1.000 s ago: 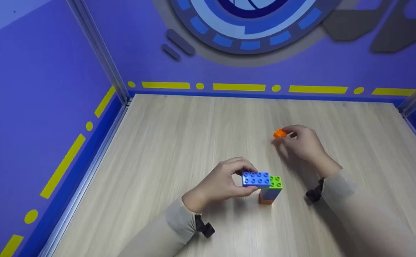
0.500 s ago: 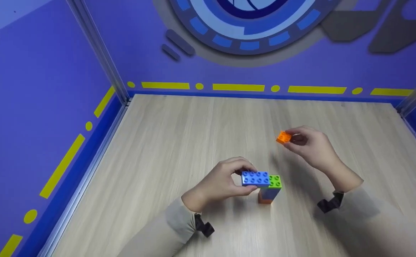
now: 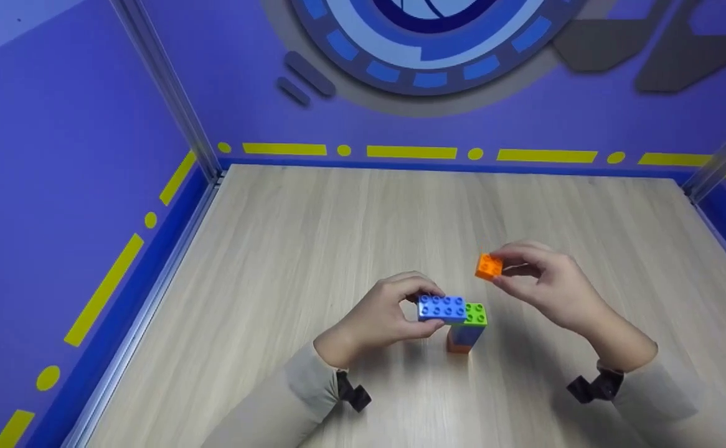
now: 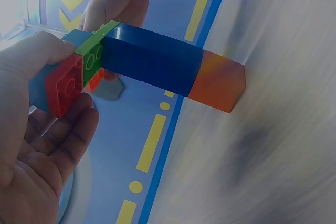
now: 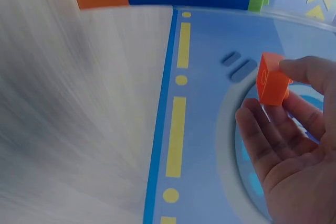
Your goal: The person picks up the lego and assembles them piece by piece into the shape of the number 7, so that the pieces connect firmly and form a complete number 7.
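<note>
My left hand (image 3: 372, 317) pinches a blue brick (image 3: 441, 308) between thumb and fingers. This brick sits on the left part of a green brick (image 3: 476, 315), which tops a tower of blue bricks (image 4: 149, 56) with an orange brick (image 4: 218, 80) at its base. The tower is upright; whether its base touches the table is unclear. A red brick (image 4: 65, 85) shows its hollow underside beside the green one in the left wrist view. My right hand (image 3: 553, 286) pinches a small orange brick (image 3: 489, 267) by its right side, above the table and apart from the tower, behind and slightly right of it.
The wood-grain table (image 3: 288, 249) spreads out around both hands. Purple-blue printed panels (image 3: 363, 118) stand at its back and sides, with metal posts (image 3: 164, 81) at the corners. A black wrist strap (image 3: 353, 392) is on each arm.
My right hand has raised the small orange brick off the table and drawn it nearer to me and the tower, turning it a little. My left hand and the tower have stayed nearly still.
</note>
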The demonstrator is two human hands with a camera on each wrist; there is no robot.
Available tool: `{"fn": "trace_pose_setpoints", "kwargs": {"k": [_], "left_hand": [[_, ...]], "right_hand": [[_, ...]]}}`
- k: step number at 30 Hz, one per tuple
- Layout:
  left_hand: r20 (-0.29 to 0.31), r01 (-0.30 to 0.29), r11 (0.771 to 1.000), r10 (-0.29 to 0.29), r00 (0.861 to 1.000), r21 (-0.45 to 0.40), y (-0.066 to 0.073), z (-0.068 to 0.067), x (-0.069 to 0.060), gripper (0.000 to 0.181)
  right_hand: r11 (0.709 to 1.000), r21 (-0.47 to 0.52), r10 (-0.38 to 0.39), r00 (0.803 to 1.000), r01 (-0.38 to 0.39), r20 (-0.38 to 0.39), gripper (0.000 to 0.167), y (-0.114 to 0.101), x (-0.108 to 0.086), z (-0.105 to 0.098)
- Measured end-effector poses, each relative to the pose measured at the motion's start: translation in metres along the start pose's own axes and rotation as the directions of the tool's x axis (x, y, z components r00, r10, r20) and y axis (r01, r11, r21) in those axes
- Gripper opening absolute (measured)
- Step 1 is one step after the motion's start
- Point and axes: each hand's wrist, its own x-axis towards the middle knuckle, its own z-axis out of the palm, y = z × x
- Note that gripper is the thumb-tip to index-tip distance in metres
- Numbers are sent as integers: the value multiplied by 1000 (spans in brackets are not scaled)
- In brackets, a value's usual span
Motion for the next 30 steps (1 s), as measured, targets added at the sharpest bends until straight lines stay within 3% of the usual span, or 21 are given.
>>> {"fn": "trace_pose_setpoints", "kwargs": {"k": [6,12,17,21,24,30], "left_hand": [[1,6,1000,-6,1000,-5,0,0,-1,35],[-1,10,1000,-10,1000,-8,1,-1,-1,34],[0,13,1000,-13,1000,-7,2,-1,0,33],[0,19,1000,-19,1000,-18,2,-1,-1,33],[0,20,1000,-20,1000,-23,1,0,-1,33],[3,20,999,-20,1000,-33,2,0,-1,33]], "right_hand": [[996,-6,-90,996,90,26,31,-2,-15,8],[982,50,-185,980,181,78,33,-4,-23,16],[971,131,-209,975,198,81,34,-2,-29,24],[953,253,-183,982,164,54,33,2,-33,35],[930,356,-112,993,92,36,30,3,-38,46],[837,542,90,996,-68,-14,25,-2,-43,66]]}}
